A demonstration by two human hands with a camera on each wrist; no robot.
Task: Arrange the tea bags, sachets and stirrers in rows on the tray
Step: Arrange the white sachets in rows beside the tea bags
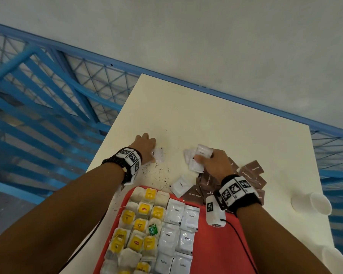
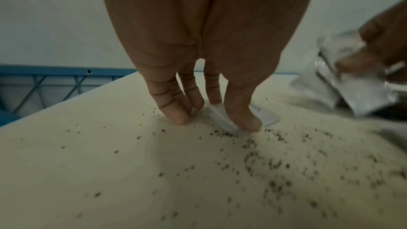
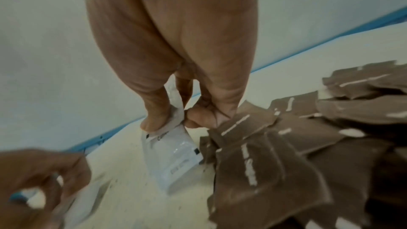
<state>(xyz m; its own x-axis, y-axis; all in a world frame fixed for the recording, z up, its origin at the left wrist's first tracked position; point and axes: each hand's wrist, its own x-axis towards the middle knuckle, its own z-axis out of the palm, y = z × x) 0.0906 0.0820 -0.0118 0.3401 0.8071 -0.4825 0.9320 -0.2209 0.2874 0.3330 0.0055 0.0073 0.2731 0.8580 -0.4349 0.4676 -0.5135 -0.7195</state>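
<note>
Right hand (image 1: 211,161) pinches "Coffee" sachet (image 3: 174,154); left hand (image 1: 146,146) fingertips press white sachet (image 1: 159,154).

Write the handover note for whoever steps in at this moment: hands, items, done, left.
Left hand: fingers pressing on a white coffee sachet lying on the table, picking it up.
Right hand: pinches several white coffee sachets above the table.
Red tray: tea bags in rows on its left, coffee sachets in two columns beside them.
Left: a loose coffee sachet and the brown sugar sachets on the table; no stirrers in view.
</note>
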